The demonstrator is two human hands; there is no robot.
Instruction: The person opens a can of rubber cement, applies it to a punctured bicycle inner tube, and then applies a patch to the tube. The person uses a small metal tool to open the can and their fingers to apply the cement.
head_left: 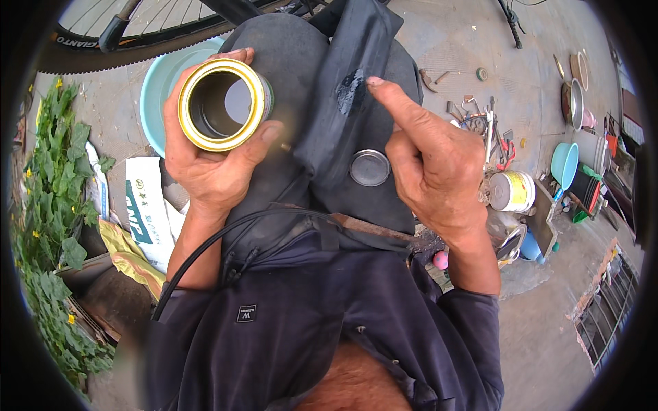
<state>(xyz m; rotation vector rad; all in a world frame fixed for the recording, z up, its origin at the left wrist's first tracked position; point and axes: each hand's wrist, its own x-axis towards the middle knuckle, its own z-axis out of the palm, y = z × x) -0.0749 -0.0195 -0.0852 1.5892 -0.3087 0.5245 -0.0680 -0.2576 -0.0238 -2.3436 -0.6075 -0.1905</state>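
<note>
My left hand (212, 178) is wrapped around an open round tin (216, 103) with a yellow-gold rim; some liquid shows inside it. Across my dark-trousered lap lies a flattened black rubber inner tube (325, 133). A shiny wet-looking smear (349, 91) marks its surface. My right hand (442, 164) has its index finger stretched out, the tip at the tube's edge just beside the smear. The other fingers are bent, and nothing shows in them. A round dark metal lid (370, 168) rests on my right thigh.
A bicycle wheel (137, 41) stands at the far left, above a light-green basin (154, 89). Leafy plants (51, 164) and a white sack (147, 209) lie left. Hand tools (473, 120), a white bucket (510, 192) and a turquoise basin (565, 164) are on the right.
</note>
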